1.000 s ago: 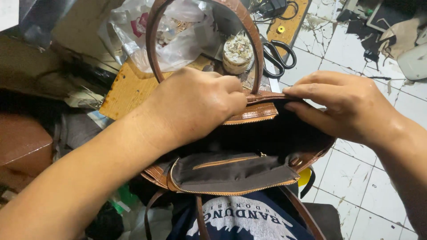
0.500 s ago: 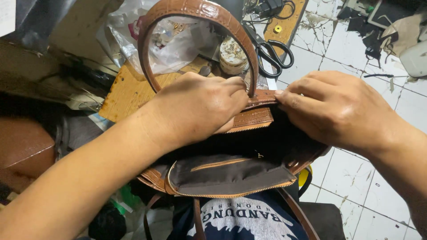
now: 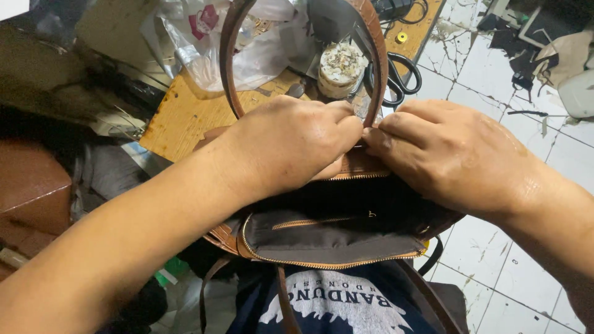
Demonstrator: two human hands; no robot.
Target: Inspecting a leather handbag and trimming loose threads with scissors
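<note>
Head view: the left hand (image 3: 291, 145) and the right hand (image 3: 455, 154) meet knuckle to knuckle, both pinched tight on the far rim of the open brown leather handbag with dark lining (image 3: 328, 238), which rests on the person's lap in the near centre. Its arched brown leather handle (image 3: 376, 55) stands up between them. The step looks like working that rim at the handle base; a next move would need steady, even finger pressure. 1 pair of black-handled scissors (image 3: 402, 74) lies far right on the worn wooden board (image 3: 179, 117).
</note>
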